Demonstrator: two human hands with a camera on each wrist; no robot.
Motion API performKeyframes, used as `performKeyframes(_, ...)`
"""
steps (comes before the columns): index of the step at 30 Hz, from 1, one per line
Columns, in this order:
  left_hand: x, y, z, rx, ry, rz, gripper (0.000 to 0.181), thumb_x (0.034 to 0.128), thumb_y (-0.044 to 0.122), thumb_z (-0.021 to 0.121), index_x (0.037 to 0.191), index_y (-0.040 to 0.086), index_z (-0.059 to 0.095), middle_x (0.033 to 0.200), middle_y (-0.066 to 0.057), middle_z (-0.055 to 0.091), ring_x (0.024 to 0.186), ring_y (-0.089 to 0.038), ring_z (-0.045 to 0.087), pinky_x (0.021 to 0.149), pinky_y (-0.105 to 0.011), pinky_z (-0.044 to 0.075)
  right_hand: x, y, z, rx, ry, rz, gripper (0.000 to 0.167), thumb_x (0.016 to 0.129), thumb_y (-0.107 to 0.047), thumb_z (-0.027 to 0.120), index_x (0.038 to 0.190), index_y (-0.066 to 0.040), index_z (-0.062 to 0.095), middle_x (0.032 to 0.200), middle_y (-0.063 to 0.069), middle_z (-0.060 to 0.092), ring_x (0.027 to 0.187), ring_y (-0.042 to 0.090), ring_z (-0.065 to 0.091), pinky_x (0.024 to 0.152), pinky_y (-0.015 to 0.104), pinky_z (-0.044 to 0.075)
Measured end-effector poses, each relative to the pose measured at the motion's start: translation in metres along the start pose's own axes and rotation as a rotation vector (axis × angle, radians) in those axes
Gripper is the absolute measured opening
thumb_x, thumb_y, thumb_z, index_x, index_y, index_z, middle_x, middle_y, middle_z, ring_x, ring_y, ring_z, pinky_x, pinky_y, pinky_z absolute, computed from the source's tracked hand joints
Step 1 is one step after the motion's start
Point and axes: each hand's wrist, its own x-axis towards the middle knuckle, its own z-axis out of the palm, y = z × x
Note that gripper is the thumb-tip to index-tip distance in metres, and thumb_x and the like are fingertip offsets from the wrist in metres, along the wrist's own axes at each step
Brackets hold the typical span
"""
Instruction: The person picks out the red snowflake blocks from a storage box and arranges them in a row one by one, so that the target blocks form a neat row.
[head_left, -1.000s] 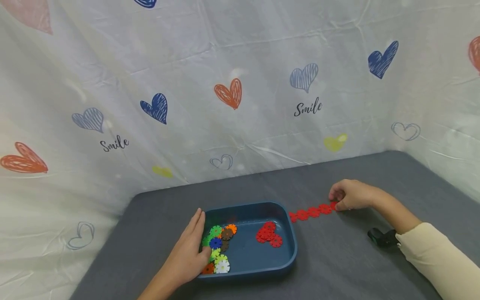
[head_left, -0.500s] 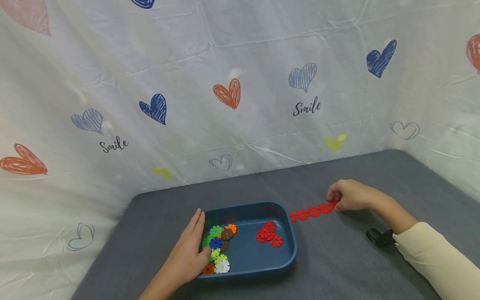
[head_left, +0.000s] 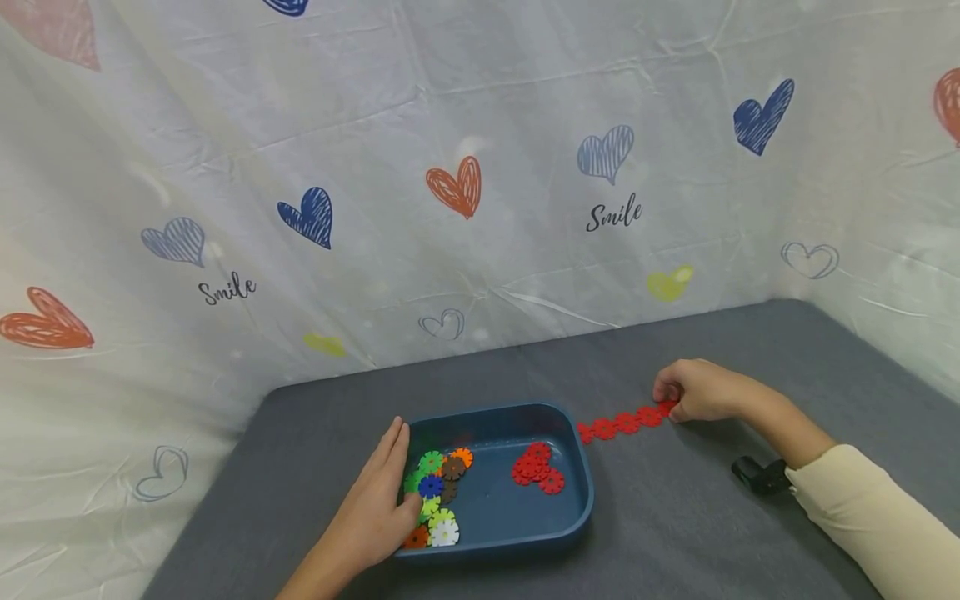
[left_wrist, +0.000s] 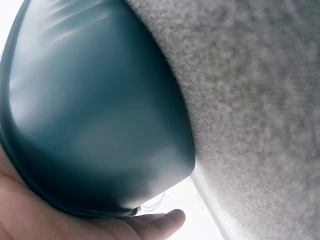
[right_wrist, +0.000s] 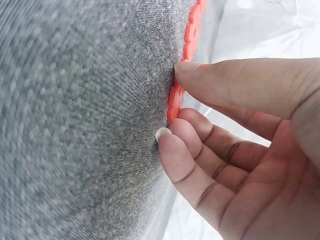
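Pinching with the right hand (head_left: pixel 707 390) the end of a red chain (head_left: pixel 627 424), on the table (head_left: pixel 667 525) just right of the tray (head_left: pixel 506 512), resting the left hand (head_left: pixel 375 510), straight-fingered, on the tray's left rim, beside coloured discs (head_left: pixel 432 487).

The tray (head_left: pixel 498 512) looks smooth plastic, the tablecloth (head_left: pixel 675 517) rough.

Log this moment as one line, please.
left hand: on left rim of blue tray | right hand: holds right end of red disc row | in tray: mixed-colour discs left, red discs right
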Motion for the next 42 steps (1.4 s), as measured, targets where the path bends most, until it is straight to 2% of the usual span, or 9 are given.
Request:
performKeyframes(10,0.001,-0.001,0.0,-0.002,-0.002,-0.004,0.084,0.0874,0.004,0.056,0.16,0.0,0.013,0.167,-0.011,0.002,0.151,-0.036,0.01,0.11,-0.064,0.025,0.0,0.0,-0.001,0.005,-0.013,0.002,0.022,0.077,0.003,0.077,0.097,-0.004,0.07,0.087,0.001,0.061,0.078,0.017,0.055,0.067,0.037,0.048)
performKeyframes(18,0.001,-0.001,-0.001,0.001,-0.003,-0.004,0.085,0.0875,0.004,0.056,0.16,0.001,0.011,0.167,-0.011,0.001,0.151,-0.035,0.009,0.11,-0.064,0.025,0.003,-0.004,-0.004,-0.021,0.027,-0.06,0.024,0.075,-0.001,0.078,0.098,-0.004,0.071,0.089,0.001,0.062,0.081,0.018,0.056,0.07,0.039,0.048)
performKeyframes(22,0.001,-0.001,-0.001,0.009,-0.002,0.003,0.085,0.0879,0.005,0.056,0.16,0.002,0.011,0.167,-0.01,0.001,0.151,-0.034,0.009,0.111,-0.063,0.024,0.003,-0.013,-0.005,-0.019,0.048,-0.099,0.026,0.077,-0.003,0.078,0.102,-0.003,0.072,0.096,0.004,0.065,0.084,0.021,0.059,0.071,0.04,0.049)
performKeyframes(27,-0.001,0.0,-0.001,0.012,-0.001,0.018,0.084,0.0877,0.004,0.056,0.16,0.001,0.012,0.167,-0.012,0.003,0.15,-0.036,0.01,0.109,-0.064,0.027,0.002,-0.036,-0.002,0.066,0.063,-0.141,0.025,0.081,-0.004,0.076,0.106,-0.002,0.072,0.104,0.007,0.068,0.086,0.019,0.063,0.07,0.035,0.053)
performKeyframes(31,-0.002,-0.001,-0.001,0.007,-0.004,0.015,0.084,0.0875,0.004,0.056,0.16,0.001,0.013,0.167,-0.012,0.003,0.15,-0.037,0.011,0.107,-0.064,0.029,0.006,-0.061,0.003,0.08,0.106,-0.228,0.02,0.085,0.001,0.072,0.104,-0.004,0.072,0.104,0.006,0.068,0.088,0.019,0.065,0.074,0.034,0.055)
performKeyframes(38,-0.001,-0.001,-0.001,0.015,-0.002,-0.001,0.084,0.0879,0.005,0.056,0.16,0.002,0.012,0.167,-0.009,0.001,0.151,-0.033,0.01,0.109,-0.062,0.028,0.017,-0.111,0.024,-0.105,0.331,-0.502,0.024,0.084,0.012,0.064,0.093,-0.008,0.076,0.093,0.0,0.071,0.08,0.014,0.065,0.07,0.032,0.055)
performKeyframes(40,0.0,-0.001,-0.001,0.014,-0.001,-0.003,0.084,0.0879,0.005,0.056,0.16,0.002,0.013,0.167,-0.009,0.001,0.151,-0.033,0.009,0.11,-0.062,0.027,0.02,-0.124,0.032,-0.123,0.325,-0.564,0.024,0.084,0.012,0.065,0.092,-0.009,0.076,0.093,-0.001,0.07,0.081,0.013,0.064,0.072,0.03,0.055)
performKeyframes(42,-0.001,-0.001,-0.001,0.015,-0.001,-0.005,0.084,0.088,0.005,0.056,0.16,0.003,0.012,0.167,-0.009,0.001,0.151,-0.033,0.009,0.11,-0.062,0.027,0.023,-0.136,0.039,-0.142,0.249,-0.6,0.023,0.084,0.009,0.068,0.095,-0.01,0.076,0.097,-0.002,0.069,0.086,0.012,0.064,0.075,0.03,0.055)
